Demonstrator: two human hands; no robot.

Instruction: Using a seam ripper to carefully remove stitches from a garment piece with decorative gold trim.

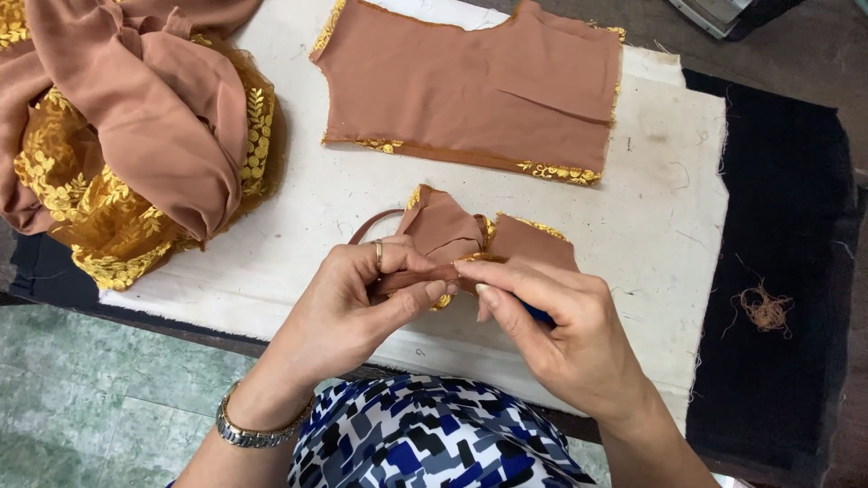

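My left hand and my right hand meet over the near edge of a white cloth pad. Both pinch a small folded brown fabric piece with gold embroidered trim. A thin brown strap loops out of the piece to the left. A bit of something blue shows under my right fingers; what it is cannot be made out. My left hand wears a ring and a metal wristwatch.
A flat brown cut panel with gold edging lies at the back of the pad. A bundle of brown cloth and gold lace sits at the left. A black cloth with a tuft of brown thread lies at the right. Green floor tiles show below left.
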